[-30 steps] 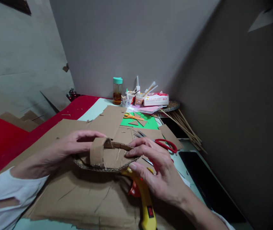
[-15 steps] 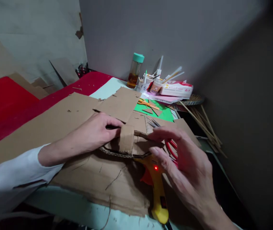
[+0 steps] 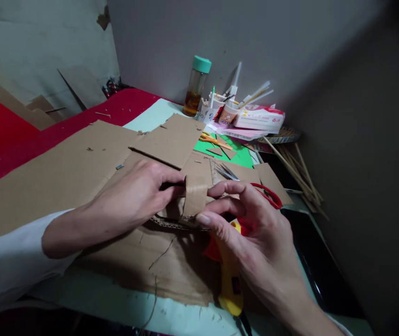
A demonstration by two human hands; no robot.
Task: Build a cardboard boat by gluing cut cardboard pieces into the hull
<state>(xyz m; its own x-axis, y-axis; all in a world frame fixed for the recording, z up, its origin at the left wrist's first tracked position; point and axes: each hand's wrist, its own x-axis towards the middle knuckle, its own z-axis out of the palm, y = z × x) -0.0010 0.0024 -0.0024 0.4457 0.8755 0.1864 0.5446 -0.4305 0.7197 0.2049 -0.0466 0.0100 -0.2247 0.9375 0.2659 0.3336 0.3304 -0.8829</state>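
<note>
A bent cardboard strip [image 3: 195, 191] stands up in an arch over a cardboard piece with a corrugated, curved edge [image 3: 174, 225]. My left hand [image 3: 143, 191] pinches the strip's left side, thumb and forefinger closed near its upper bend. From the right, my right hand [image 3: 252, 219] grips the strip's other edge, its thumb low by the strip's foot. Under my right hand lies a yellow hot glue gun [image 3: 230, 284] with an orange trigger, its front part hidden. Just past the fingers are scissors with red handles [image 3: 267, 193], blades pointing away to the left.
Large cardboard sheets [image 3: 62, 172] cover the left and middle of the table. Yellow-handled scissors [image 3: 213, 139] lie on a green sheet [image 3: 245, 157]. Behind stand a bottle [image 3: 195, 86], cups of tools [image 3: 229, 112] and a tissue pack [image 3: 260, 119]. Sticks [image 3: 301, 172] and a black tablet [image 3: 325, 266] are at right.
My right hand has moved left and closed onto the cardboard strip. The strip has shifted slightly right and up, with my left hand following. The view has tilted a little downward.
</note>
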